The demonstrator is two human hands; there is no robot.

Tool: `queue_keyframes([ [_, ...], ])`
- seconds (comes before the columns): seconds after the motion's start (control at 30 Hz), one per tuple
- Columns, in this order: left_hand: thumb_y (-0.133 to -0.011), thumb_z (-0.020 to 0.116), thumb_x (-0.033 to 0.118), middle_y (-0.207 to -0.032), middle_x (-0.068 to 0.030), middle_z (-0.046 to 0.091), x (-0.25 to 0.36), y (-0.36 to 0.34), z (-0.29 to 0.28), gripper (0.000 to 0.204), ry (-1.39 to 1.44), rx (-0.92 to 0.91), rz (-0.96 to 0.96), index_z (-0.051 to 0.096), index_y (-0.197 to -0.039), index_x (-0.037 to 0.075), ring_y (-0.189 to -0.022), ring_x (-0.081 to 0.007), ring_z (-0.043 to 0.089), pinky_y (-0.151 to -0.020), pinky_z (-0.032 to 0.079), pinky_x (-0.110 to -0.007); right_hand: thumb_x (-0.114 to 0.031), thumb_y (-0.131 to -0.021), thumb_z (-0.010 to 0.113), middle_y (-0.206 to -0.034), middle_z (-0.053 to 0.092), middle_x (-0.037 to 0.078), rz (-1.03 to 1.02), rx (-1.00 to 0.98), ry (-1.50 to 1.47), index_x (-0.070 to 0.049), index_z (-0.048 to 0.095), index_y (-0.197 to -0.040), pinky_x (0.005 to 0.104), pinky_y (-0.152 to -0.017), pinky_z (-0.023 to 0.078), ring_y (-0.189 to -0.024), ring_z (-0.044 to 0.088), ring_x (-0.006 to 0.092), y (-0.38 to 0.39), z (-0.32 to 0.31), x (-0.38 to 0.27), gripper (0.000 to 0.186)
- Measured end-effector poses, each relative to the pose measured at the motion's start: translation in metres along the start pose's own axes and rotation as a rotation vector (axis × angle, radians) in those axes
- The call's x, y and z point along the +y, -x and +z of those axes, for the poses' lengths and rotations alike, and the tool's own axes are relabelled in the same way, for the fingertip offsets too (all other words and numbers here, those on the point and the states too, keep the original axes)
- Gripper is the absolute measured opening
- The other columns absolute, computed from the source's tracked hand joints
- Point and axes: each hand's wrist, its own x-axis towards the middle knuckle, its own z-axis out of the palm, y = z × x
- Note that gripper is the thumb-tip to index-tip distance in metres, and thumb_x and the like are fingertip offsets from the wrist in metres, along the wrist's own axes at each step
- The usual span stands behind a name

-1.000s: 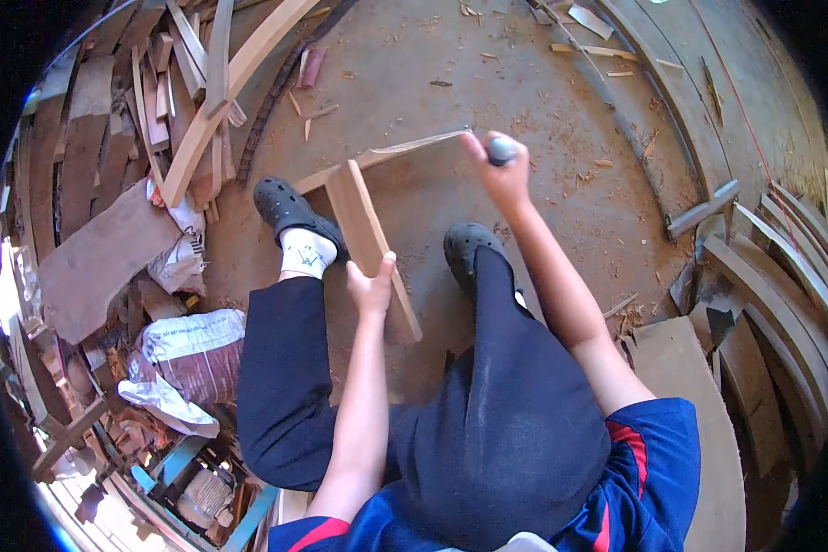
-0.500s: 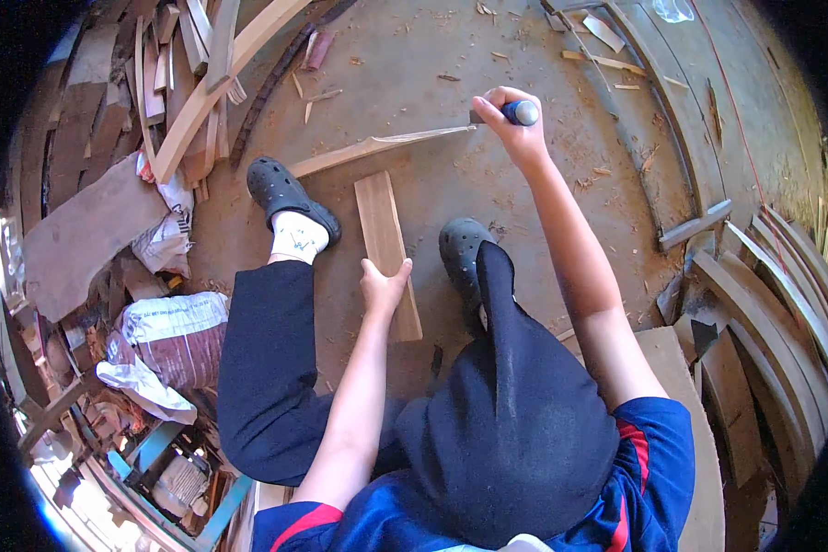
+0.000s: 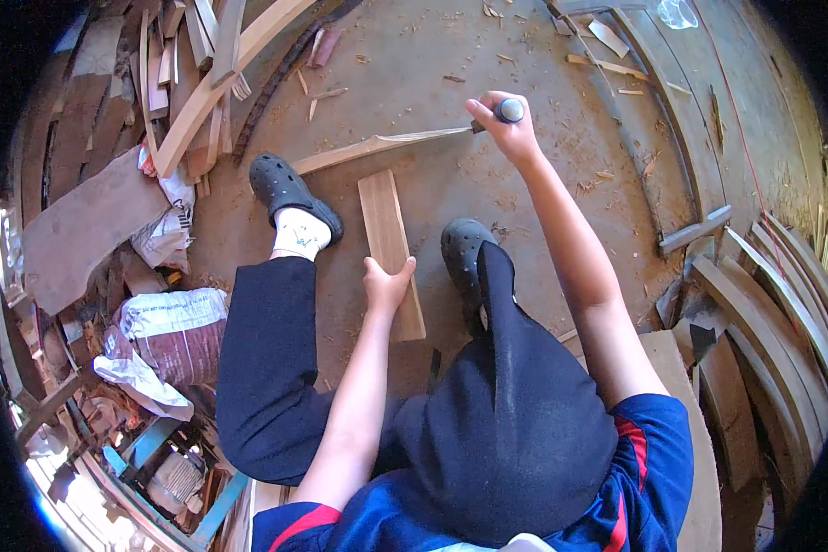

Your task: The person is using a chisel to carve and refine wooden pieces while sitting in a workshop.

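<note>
My left hand is closed around the edges of a flat light-brown wooden board, which lies lengthwise between my two shoes. Raised at the upper right, my right hand grips a tool with a dark blue handle and a round silvery end. A short dark piece of that tool shows at the left of the fist; its kind is hidden by my fingers. Beyond the board lies a long pale wooden strip, tapering to a splintered tip. That tip appears near the dark piece; whether they touch, I cannot tell.
My left clog rests against the strip's near end; my right clog stands right of the board. Timber is piled at the left, beside a sack. Curved wooden pieces lie on the right. Chips litter the floor.
My right hand has shifted slightly left with the blue-handled tool, whose round end now faces a little differently. My left hand keeps its hold on the board.
</note>
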Motion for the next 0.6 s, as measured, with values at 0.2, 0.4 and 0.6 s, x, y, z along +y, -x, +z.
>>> queue_keyframes([
  [0.2, -0.065, 0.072, 0.049, -0.102, -0.0306, 0.057, 0.0, -0.002, 0.004, 0.077, 0.006, -0.006, 0.014, 0.038, -0.108, -0.006, -0.099, -0.0418, 0.056, -0.084, 0.045, -0.045, -0.022, -0.081, 0.064, -0.05, 0.036, -0.003, 0.016, -0.058, 0.066, -0.002, 0.05, -0.057, 0.026, -0.045, 0.03, -0.051, 0.036, 0.0059, -0.003, 0.005, 0.002, 0.034],
  [0.4, -0.067, 0.067, 0.057, -0.104, -0.0305, 0.056, -0.001, -0.001, 0.005, 0.082, 0.018, -0.013, -0.003, 0.038, -0.111, -0.007, -0.102, -0.0426, 0.054, -0.085, 0.044, -0.045, -0.023, -0.082, 0.063, -0.051, 0.034, -0.004, 0.069, -0.094, 0.071, -0.003, 0.049, -0.058, 0.0263, -0.046, 0.03, -0.051, 0.035, 0.0063, -0.006, 0.007, 0.013, 0.034],
  [0.6, -0.073, 0.061, 0.059, -0.1, -0.0217, 0.06, -0.015, -0.006, 0.013, 0.074, 0.358, -0.072, -0.023, 0.046, -0.112, -0.002, -0.097, -0.032, 0.058, -0.083, 0.046, -0.039, -0.027, -0.082, 0.064, -0.053, 0.041, -0.006, 0.21, -0.009, -0.108, -0.006, 0.052, -0.061, 0.0248, -0.047, 0.032, -0.051, 0.04, 0.0054, -0.01, 0.001, 0.019, 0.032],
])
